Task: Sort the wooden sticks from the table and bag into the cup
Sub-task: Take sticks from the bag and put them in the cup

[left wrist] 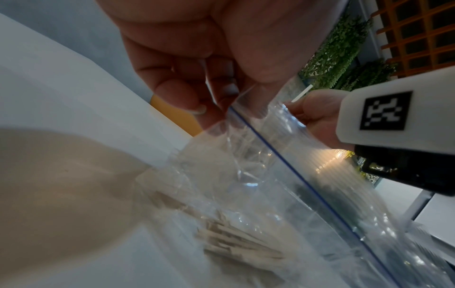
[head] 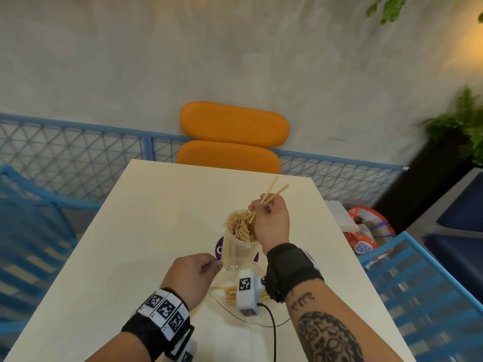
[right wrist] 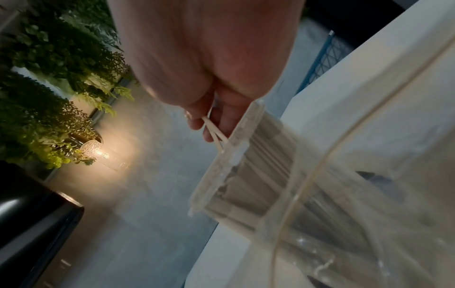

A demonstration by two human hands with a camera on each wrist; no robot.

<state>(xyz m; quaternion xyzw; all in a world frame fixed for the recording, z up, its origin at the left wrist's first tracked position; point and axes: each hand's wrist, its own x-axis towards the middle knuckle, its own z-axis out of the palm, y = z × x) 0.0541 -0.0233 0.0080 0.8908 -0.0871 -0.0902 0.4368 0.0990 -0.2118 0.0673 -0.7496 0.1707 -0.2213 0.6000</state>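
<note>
So the right hand (head: pixel 270 220) has its grip closed around two wooden sticks (head: pixel 269 198), pinched between thumb and fingers, right over the far side of the cup (head: pixel 235 244). The lower ends of the two sticks dip at the cup's rim, the upper ends fan out up and away toward the far edge of the desk (head: pixel 130 218). In the right wrist view you can see the same pair poking out below the fingertips (right wrist: pixel 197 124) and meeting the rim of the cup.

The cup is clear plastic, standing upright around the middle of the desk, a bit toward the near edge, and it's already packed with sticks standing on end. There's a purple round sticker or coaster thing (head: pixel 219 249) under or behind its base, can't really tell which.

The left hand (head: pixel 194 275) sits just left of the cup's base, fingers curled, grip pinching the top edge of the clear zip bag (head: pixel 224 301). The left wrist view shows it better: fingertips (left wrist: pixel 177 95) clamped on the plastic right by the blue zip line (left wrist: pixel 283 161). The bag lies on the desk between the cup and the near edge, and there's a loose bunch of bagged sticks (left wrist: pixel 236 241) still lying inside it.

Past the far edge of the desk there's an orange chair (head: pixel 232 137), and off the right edge a red and white shopping bag (head: pixel 366 231).
</note>
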